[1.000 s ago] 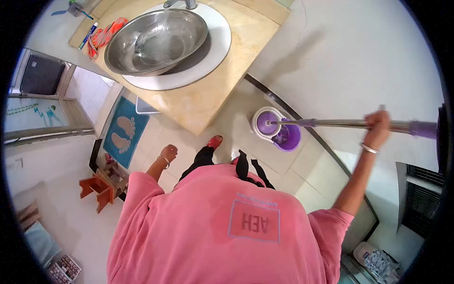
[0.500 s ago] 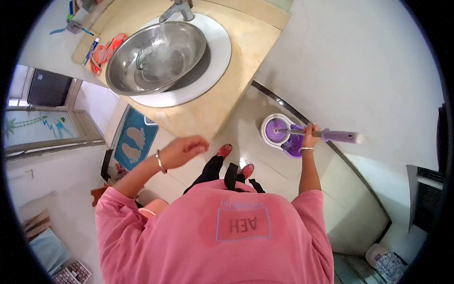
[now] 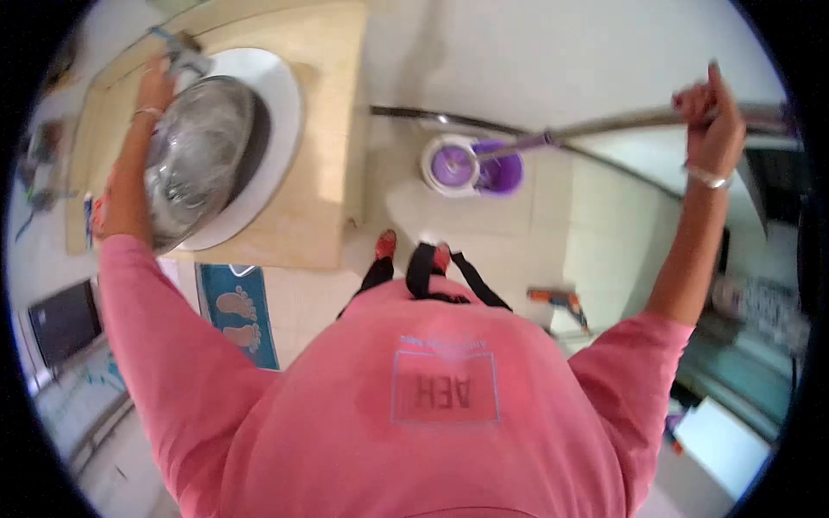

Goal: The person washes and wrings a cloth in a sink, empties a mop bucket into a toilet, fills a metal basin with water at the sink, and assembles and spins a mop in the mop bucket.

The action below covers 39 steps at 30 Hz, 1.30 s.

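Note:
My left hand (image 3: 156,86) reaches to the faucet (image 3: 188,66) at the upper left, its fingers blurred against the metal. Just below it, a steel basin (image 3: 194,164) with water in it sits tilted on the round white sink (image 3: 281,129). On the right, my right hand (image 3: 712,129) is round the mop handle (image 3: 613,123), with one finger stretched out. The mop's lower end stands in the white spin basket (image 3: 450,165) of a purple bucket (image 3: 505,169) on the floor.
The beige counter (image 3: 324,173) ends in a corner near my feet. A blue mat (image 3: 237,312) with footprint shapes lies left of them. An orange object (image 3: 557,298) is on the floor at the right. A wall stands behind the bucket.
My left hand has moved up and left to the faucet. My right hand has moved outward and up, and the mop handle now extends farther right. The whole view has turned.

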### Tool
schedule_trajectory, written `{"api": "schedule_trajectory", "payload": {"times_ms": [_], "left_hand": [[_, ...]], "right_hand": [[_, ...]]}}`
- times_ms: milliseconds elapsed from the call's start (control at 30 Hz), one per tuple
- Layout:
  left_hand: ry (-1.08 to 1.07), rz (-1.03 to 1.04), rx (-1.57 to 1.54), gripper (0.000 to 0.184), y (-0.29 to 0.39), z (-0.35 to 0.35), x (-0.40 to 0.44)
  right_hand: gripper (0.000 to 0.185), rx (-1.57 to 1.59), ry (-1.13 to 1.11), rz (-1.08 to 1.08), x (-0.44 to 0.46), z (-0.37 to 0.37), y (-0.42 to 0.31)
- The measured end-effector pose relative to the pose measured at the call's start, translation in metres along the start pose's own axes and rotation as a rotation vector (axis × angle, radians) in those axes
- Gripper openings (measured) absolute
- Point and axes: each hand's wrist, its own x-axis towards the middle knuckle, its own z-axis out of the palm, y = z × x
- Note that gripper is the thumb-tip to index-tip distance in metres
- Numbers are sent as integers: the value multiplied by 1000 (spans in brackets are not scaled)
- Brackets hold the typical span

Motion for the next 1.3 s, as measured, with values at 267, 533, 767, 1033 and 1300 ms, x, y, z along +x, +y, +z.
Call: {"api": "schedule_trajectory", "payload": {"times_ms": [267, 533, 767, 1033, 1300], "left_hand": [[-108, -152, 59, 53, 45, 1, 22], [-24, -17, 341, 56, 60, 21, 22], [23, 44, 402, 54, 60, 38, 28], [-39, 40, 350, 56, 61, 26, 23], [-75, -113, 13, 58, 40, 12, 7]], "right_hand": [[27, -23, 254, 9, 1, -28, 105], [27, 9, 231, 74, -46, -16, 252], [26, -61, 185, 291, -81, -3, 384], [28, -169, 107, 339, -66, 17, 339], [33, -302, 144, 123, -2, -41, 123]]}}
